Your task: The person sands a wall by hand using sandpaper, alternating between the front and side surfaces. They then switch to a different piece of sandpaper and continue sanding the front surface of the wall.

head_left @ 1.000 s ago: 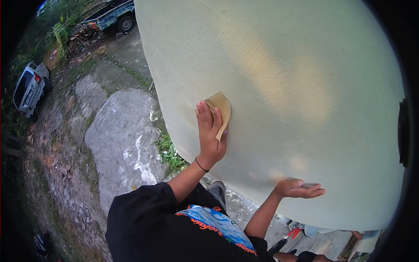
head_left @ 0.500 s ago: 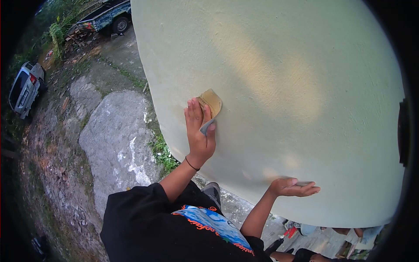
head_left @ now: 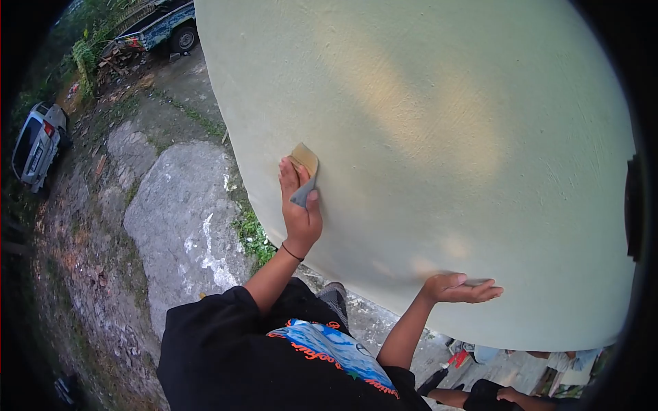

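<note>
A bent piece of sandpaper [head_left: 306, 157], tan on one face and grey on the other, is in my left hand [head_left: 299, 212]. The fingers lie over it against the pale green wall [head_left: 439, 205], and its grey corner curls up beside the thumb. A dark band circles that wrist. Lower on the wall, to the right, my right hand [head_left: 463, 289] is stretched out with its fingers straight and the thumb lying above them. Raised streaks and small bumps mark the wall's surface above both hands.
Left of the wall runs rough ground with a grey concrete patch [head_left: 181, 205] and weeds [head_left: 253, 236] along the wall's foot. A white car [head_left: 40, 147] and a pickup truck [head_left: 157, 29] are parked farther off. At lower right, another person's leg [head_left: 449, 397] shows near scattered items.
My left hand and the sandpaper have slid left across the wall. My right hand stays in nearly the same place. The other person at lower right has shifted.
</note>
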### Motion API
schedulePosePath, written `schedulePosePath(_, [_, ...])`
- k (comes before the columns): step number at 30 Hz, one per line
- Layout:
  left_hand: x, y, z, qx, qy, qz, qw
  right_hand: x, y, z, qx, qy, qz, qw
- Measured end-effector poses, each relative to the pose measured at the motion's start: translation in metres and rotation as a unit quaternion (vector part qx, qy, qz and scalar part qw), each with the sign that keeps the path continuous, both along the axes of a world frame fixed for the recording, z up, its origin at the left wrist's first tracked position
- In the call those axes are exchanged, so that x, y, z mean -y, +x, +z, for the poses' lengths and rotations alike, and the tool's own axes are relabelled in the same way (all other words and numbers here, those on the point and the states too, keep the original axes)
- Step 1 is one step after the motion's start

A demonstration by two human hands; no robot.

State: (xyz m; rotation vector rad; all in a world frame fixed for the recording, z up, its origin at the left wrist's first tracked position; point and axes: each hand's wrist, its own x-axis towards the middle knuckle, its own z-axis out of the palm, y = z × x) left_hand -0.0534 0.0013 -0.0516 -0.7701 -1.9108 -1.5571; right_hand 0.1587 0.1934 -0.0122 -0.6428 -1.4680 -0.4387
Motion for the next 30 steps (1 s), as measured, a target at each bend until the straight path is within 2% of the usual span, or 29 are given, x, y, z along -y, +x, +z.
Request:
schedulePosePath(1, [0.004, -0.020, -0.001, 0.051, 0.065, 0.036, 0.996, -0.001, 0.000, 0.000, -0.002, 0.000, -0.003, 1.000])
schedulePosePath(2, [0.010, -0.043, 0.001, 0.135, 0.164, 0.014, 0.977, -0.001, -0.001, 0.001, 0.001, 0.003, -0.005, 1.000])
schedulePosePath(3, [0.027, -0.067, 0.004, 0.355, 0.209, -0.078, 0.908, 0.000, 0.001, 0.001, 0.007, 0.003, -0.006, 1.000])
schedulePosePath(4, [0.026, -0.074, 0.017, 0.357, 0.206, -0.078, 0.908, 0.002, 0.003, 0.000, 0.008, 0.000, -0.008, 1.000])
schedulePosePath(6, [0.019, -0.079, 0.047, 0.245, 0.168, 0.068, 0.952, 0.002, 0.004, -0.001, 0.027, -0.028, -0.010, 0.999])
schedulePosePath(8, [-0.018, -0.049, 0.043, 0.100, 0.204, 0.054, 0.972, 0.002, 0.003, 0.001, 0.019, -0.023, 0.006, 1.000])
schedulePosePath(10, [-0.020, 0.008, 0.056, -0.055, 0.063, -0.029, 0.996, 0.001, -0.001, 0.001, 0.009, -0.017, 0.023, 1.000])
schedulePosePath(11, [-0.015, 0.021, 0.037, -0.053, 0.065, -0.027, 0.996, 0.001, 0.000, 0.000, 0.011, -0.017, 0.018, 1.000])
schedulePosePath(13, [-0.011, 0.031, -0.009, -0.092, -0.078, -0.101, 0.988, 0.000, 0.002, 0.000, 0.015, -0.016, 0.011, 1.000])
schedulePosePath(15, [0.004, 0.015, -0.016, 0.062, 0.020, -0.069, 0.996, 0.001, 0.001, 0.000, 0.012, -0.016, 0.010, 1.000])
schedulePosePath(16, [0.000, -0.005, -0.010, 0.108, 0.143, -0.013, 0.984, 0.000, 0.000, 0.001, 0.009, -0.014, 0.007, 1.000])
schedulePosePath(17, [0.014, -0.027, 0.005, 0.295, 0.137, -0.063, 0.943, 0.000, 0.000, 0.002, 0.015, -0.016, -0.001, 1.000])
schedulePosePath(18, [0.033, -0.051, 0.019, 0.473, 0.124, -0.107, 0.866, 0.003, 0.003, 0.001, 0.025, -0.022, -0.009, 0.999])
schedulePosePath(19, [0.034, -0.082, 0.006, 0.426, 0.178, -0.096, 0.882, 0.004, 0.004, 0.001, 0.025, -0.024, -0.009, 0.999])
schedulePosePath(20, [0.022, -0.081, 0.020, 0.423, 0.178, -0.095, 0.883, 0.004, 0.001, 0.002, 0.018, -0.019, -0.004, 1.000])
schedulePosePath(22, [-0.022, -0.058, 0.048, 0.185, 0.261, 0.038, 0.947, 0.003, 0.002, 0.003, 0.015, -0.014, 0.002, 1.000])
schedulePosePath(24, [-0.027, -0.007, 0.070, -0.012, 0.152, 0.034, 0.988, 0.001, 0.001, 0.001, 0.012, -0.010, 0.004, 1.000])
schedulePosePath(25, [-0.021, 0.011, 0.051, -0.010, 0.154, 0.035, 0.987, 0.001, 0.001, 0.001, 0.013, -0.008, 0.006, 1.000])
schedulePosePath(27, [-0.012, 0.028, 0.002, -0.034, -0.021, -0.060, 0.997, 0.001, 0.002, 0.000, 0.015, -0.013, 0.004, 1.000])
schedulePosePath(29, [0.000, 0.012, -0.014, 0.153, 0.113, -0.025, 0.981, -0.001, 0.003, -0.001, 0.016, -0.010, 0.009, 1.000])
schedulePosePath(30, [0.009, -0.020, -0.050, 0.285, 0.155, -0.022, 0.946, -0.001, 0.004, -0.001, 0.018, -0.013, 0.012, 1.000])
